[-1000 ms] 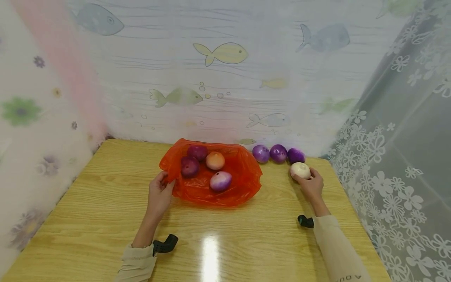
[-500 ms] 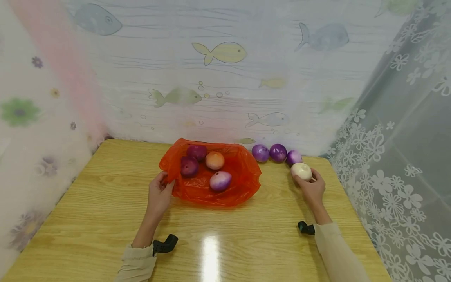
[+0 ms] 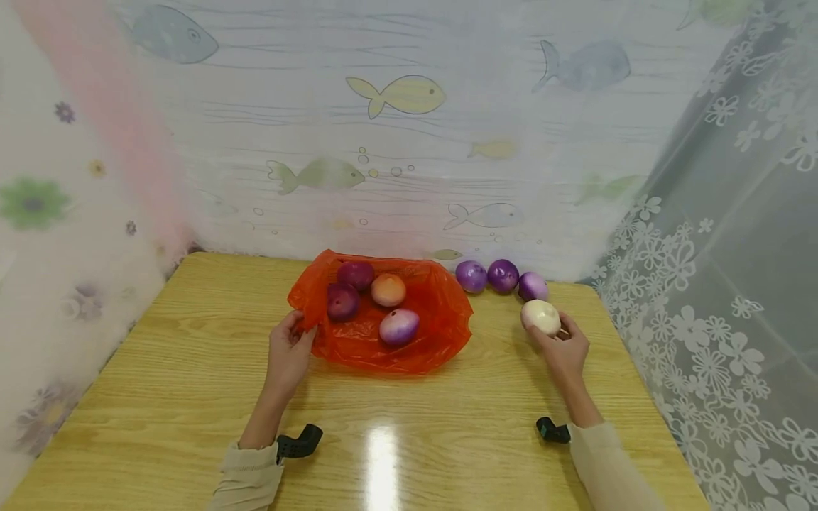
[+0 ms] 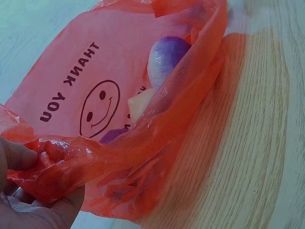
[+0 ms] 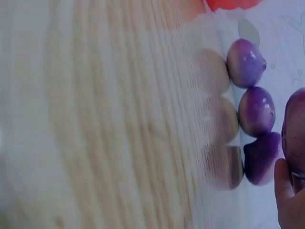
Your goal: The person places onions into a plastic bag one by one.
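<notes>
Onion [image 3: 540, 312], right of the bag [image 3: 444, 333], is gripped in our right hand [image 3: 566, 349]; our left hand [image 3: 290, 353] pinches the bag's left edge. We judge the onion firm, light but slippery, best held round its widest part.

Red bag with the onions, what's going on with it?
A person's left hand pinches the edge of the red bag, which lies open on the table with four onions inside. The right hand holds a pale-topped onion outside the bag. Three purple onions sit in a row at the table's back edge.
</notes>
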A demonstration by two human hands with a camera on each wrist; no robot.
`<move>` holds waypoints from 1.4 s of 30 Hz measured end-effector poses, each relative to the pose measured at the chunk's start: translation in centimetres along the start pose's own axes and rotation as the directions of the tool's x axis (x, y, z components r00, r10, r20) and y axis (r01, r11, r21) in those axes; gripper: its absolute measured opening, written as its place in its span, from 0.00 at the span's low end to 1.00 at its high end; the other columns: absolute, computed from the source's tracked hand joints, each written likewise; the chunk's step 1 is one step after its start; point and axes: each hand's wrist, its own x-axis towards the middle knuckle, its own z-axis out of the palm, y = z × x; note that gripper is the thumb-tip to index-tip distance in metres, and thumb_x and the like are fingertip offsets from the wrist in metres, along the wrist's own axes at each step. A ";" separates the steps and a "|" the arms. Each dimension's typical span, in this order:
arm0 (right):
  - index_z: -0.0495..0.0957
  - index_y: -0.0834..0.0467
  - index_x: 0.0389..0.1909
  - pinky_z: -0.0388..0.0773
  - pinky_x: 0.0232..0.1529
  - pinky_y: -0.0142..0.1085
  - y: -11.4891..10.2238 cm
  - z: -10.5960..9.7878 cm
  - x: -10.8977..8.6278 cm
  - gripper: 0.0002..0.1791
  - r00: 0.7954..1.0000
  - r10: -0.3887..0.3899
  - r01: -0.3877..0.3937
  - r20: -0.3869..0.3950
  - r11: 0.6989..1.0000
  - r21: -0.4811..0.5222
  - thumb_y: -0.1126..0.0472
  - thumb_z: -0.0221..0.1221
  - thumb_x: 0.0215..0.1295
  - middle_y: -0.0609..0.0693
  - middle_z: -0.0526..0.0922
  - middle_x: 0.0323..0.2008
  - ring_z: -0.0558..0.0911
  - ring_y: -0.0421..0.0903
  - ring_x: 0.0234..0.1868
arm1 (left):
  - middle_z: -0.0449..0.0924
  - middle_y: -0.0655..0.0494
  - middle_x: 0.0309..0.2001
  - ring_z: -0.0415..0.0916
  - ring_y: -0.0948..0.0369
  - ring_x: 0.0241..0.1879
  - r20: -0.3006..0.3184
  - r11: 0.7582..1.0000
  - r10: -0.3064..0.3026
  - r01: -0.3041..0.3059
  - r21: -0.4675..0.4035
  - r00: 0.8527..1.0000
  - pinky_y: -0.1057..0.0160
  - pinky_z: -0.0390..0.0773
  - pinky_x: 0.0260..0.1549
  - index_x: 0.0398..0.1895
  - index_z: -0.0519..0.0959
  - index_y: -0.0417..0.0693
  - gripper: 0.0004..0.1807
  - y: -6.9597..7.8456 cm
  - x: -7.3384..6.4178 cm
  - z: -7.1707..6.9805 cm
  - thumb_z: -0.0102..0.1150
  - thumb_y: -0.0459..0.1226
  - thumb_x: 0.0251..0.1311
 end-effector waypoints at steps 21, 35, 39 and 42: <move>0.71 0.65 0.68 0.78 0.47 0.22 -3.0 0.6 -4.7 0.39 0.956 -0.096 0.070 0.278 0.992 0.100 0.77 0.69 0.53 0.53 0.72 0.62 0.76 0.40 0.52 | 0.76 0.38 0.53 0.74 0.66 0.42 0.006 1.000 0.026 -0.026 0.010 1.000 0.75 0.77 0.41 0.60 0.73 0.31 0.15 -0.3 0.0 0.1 0.48 0.28 0.75; 0.72 0.68 0.65 0.79 0.48 0.24 -6.1 2.1 -8.6 0.40 0.906 -0.204 0.146 0.370 0.973 0.180 0.80 0.70 0.46 0.45 0.76 0.57 0.77 0.39 0.51 | 0.76 0.40 0.51 0.73 0.65 0.40 0.012 0.999 0.044 -0.044 0.004 0.999 0.75 0.77 0.40 0.58 0.73 0.30 0.14 -0.3 0.0 0.2 0.48 0.27 0.75; 0.71 0.68 0.66 0.79 0.50 0.25 -6.5 3.1 -9.8 0.42 0.891 -0.238 0.158 0.387 0.961 0.226 0.82 0.70 0.44 0.47 0.75 0.58 0.77 0.40 0.52 | 0.77 0.43 0.50 0.74 0.67 0.41 0.009 0.999 0.042 -0.042 -0.011 0.999 0.75 0.77 0.41 0.58 0.73 0.29 0.13 -0.2 0.0 0.3 0.48 0.27 0.74; 0.71 0.67 0.66 0.79 0.52 0.26 -6.6 4.1 -10.7 0.43 0.877 -0.270 0.165 0.398 0.946 0.278 0.83 0.70 0.43 0.49 0.74 0.59 0.76 0.41 0.54 | 0.77 0.43 0.50 0.74 0.67 0.42 0.013 0.999 0.038 -0.038 -0.007 0.999 0.75 0.77 0.41 0.59 0.73 0.30 0.14 -0.1 0.0 0.2 0.48 0.27 0.75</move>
